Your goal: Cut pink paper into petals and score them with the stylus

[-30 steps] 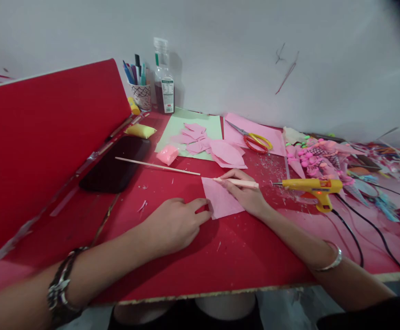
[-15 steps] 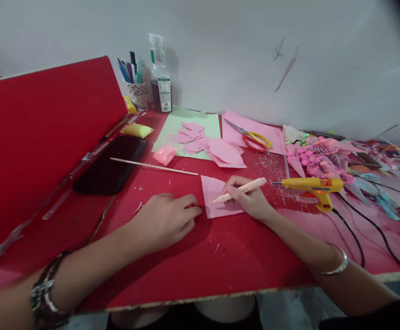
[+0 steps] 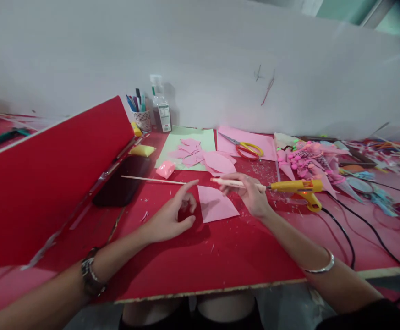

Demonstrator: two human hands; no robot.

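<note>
My right hand (image 3: 249, 195) holds a pale marker (image 3: 234, 183) nearly level above the red table, its tip pointing left. Below and between my hands lies a pink paper piece (image 3: 216, 206) with one curved edge. My left hand (image 3: 172, 213) is raised just left of that paper, fingers apart and curved, with nothing in it. A thin wooden stick (image 3: 151, 179) rests on the table beyond my left hand. Pink petal-shaped cutouts (image 3: 220, 162) lie behind the paper, partly over a green sheet (image 3: 205, 136).
A yellow glue gun (image 3: 298, 186) with a black cord lies right of my right hand. Scissors (image 3: 246, 147) rest on pink paper. Pink cones (image 3: 318, 160) are piled at right. A red board (image 3: 65, 178) leans at left, by a dark phone (image 3: 117, 188), cup (image 3: 142, 121) and bottle (image 3: 162, 114).
My right hand has lifted the marker off the pink paper and turned it level. My left hand has risen, and its fingers have spread. The camera view has shifted.
</note>
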